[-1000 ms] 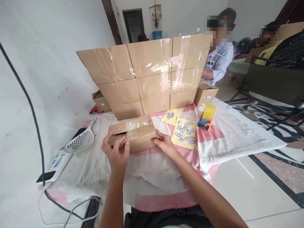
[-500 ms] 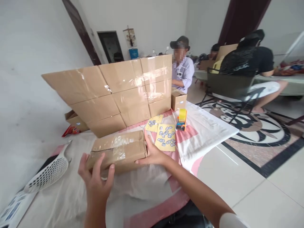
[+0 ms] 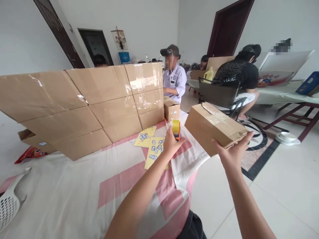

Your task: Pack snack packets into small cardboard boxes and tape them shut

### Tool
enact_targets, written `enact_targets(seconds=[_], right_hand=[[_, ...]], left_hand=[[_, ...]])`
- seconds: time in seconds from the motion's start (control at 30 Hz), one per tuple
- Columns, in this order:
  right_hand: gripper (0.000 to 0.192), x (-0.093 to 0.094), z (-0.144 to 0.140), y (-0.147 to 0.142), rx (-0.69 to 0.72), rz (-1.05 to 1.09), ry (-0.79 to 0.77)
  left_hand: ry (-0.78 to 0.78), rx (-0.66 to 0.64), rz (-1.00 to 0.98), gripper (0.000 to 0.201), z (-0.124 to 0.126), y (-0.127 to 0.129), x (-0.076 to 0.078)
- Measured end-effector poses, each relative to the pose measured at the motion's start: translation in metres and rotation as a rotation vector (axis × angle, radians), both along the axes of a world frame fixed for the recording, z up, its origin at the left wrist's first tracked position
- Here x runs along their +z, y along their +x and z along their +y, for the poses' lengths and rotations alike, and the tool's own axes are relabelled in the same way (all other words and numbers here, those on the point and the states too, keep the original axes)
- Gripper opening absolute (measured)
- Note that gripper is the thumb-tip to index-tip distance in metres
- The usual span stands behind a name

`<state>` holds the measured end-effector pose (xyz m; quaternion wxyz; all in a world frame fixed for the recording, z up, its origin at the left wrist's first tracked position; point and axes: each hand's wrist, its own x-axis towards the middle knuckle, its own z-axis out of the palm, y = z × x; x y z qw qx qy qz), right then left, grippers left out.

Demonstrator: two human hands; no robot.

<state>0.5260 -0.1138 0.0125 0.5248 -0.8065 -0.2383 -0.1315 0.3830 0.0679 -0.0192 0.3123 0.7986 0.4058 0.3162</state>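
Note:
My right hand [image 3: 233,156] grips one end of a taped cardboard box [image 3: 211,127], lifted and tilted past the table's right edge. The thumb is on its near side and the fingers are around the end. My left hand [image 3: 171,144] is at the tape dispenser [image 3: 176,127], which has an orange frame and a yellow roll. Its thumb is spread away from the fingers, and the hand partly hides the dispenser. Just left of that hand lie yellow sheets [image 3: 148,134] with small printed stickers or pictures, one partly under my wrist.
A tall cardboard panel [image 3: 112,109] stands across the table's far side. Beside it is a small carton [image 3: 171,108]. A white perforated basket [image 3: 10,205] and a red packet [image 3: 31,154] lie at left. Other people sit beyond, one on a chair [image 3: 219,96] at right.
The box has left the tabletop and moved right in my right hand. My left hand has let go of it and crossed to the tape dispenser. The view has turned right.

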Motion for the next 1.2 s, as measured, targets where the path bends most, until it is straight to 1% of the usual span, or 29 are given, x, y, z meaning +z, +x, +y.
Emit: enact_targets(seconds=[0.03, 0.07, 0.13, 0.2, 0.27, 0.33, 0.43, 0.5, 0.57, 0.67, 0.73, 0.8, 0.9, 0.93, 1.0, 1.03, 1.1, 1.2], right_hand=[[0.136, -0.004, 0.007, 0.010, -0.044, 0.059, -0.010], [0.139, -0.009, 0.016, 0.019, -0.054, 0.122, -0.002], [0.142, -0.022, 0.034, 0.032, -0.042, 0.183, 0.008], [0.141, -0.035, 0.053, 0.037, -0.006, 0.152, -0.018], [0.139, -0.045, 0.074, 0.034, 0.063, 0.105, -0.054], [0.136, -0.051, 0.100, 0.026, 0.169, 0.090, -0.087], [0.136, -0.055, 0.149, 0.014, 0.310, 0.050, -0.124], [0.136, -0.056, 0.184, 0.013, 0.331, 0.013, -0.138], [0.135, -0.057, 0.215, 0.018, 0.334, -0.016, -0.149], [0.136, -0.055, 0.252, 0.032, 0.388, -0.045, -0.173], [0.136, -0.051, 0.269, 0.040, 0.434, -0.052, -0.197], [0.137, -0.042, 0.281, 0.044, 0.462, -0.044, -0.257], [0.134, -0.027, 0.284, 0.043, 0.421, 0.001, -0.434], [0.129, -0.022, 0.279, 0.040, 0.409, 0.015, -0.489], [0.120, -0.019, 0.260, 0.033, 0.422, 0.018, -0.557], [0.116, -0.021, 0.245, 0.027, 0.451, -0.003, -0.566], [0.110, -0.030, 0.210, 0.011, 0.510, -0.063, -0.558], [0.099, -0.054, 0.153, -0.018, 0.563, -0.109, -0.546]], left_hand=[[-0.037, 0.016, 0.036, 0.093, 0.008, 0.018, -0.001], [-0.057, 0.034, 0.058, 0.088, 0.014, 0.032, -0.002], [-0.071, 0.059, 0.084, 0.071, 0.025, 0.046, 0.000], [-0.059, 0.072, 0.104, 0.053, 0.031, 0.043, 0.005], [-0.024, 0.087, 0.105, 0.044, 0.033, 0.026, 0.014], [0.015, 0.115, 0.097, 0.039, 0.031, -0.005, 0.023], [0.035, 0.186, 0.072, 0.037, 0.022, -0.068, 0.036], [0.002, 0.257, 0.006, 0.040, 0.014, -0.115, 0.041], [-0.037, 0.337, -0.017, 0.043, 0.005, -0.160, 0.042], [-0.078, 0.519, 0.000, 0.047, -0.008, -0.213, 0.036], [-0.086, 0.637, 0.009, 0.049, -0.015, -0.238, 0.027], [-0.086, 0.698, 0.000, 0.051, -0.018, -0.256, 0.017], [-0.088, 0.729, -0.040, 0.052, -0.018, -0.276, 0.002], [-0.090, 0.745, -0.054, 0.053, -0.017, -0.281, -0.002], [-0.089, 0.776, -0.102, 0.054, -0.012, -0.288, -0.008], [-0.082, 0.780, -0.143, 0.054, -0.009, -0.289, -0.010], [-0.061, 0.751, -0.236, 0.053, -0.001, -0.286, -0.013], [-0.031, 0.653, -0.314, 0.050, 0.018, -0.272, -0.016]])
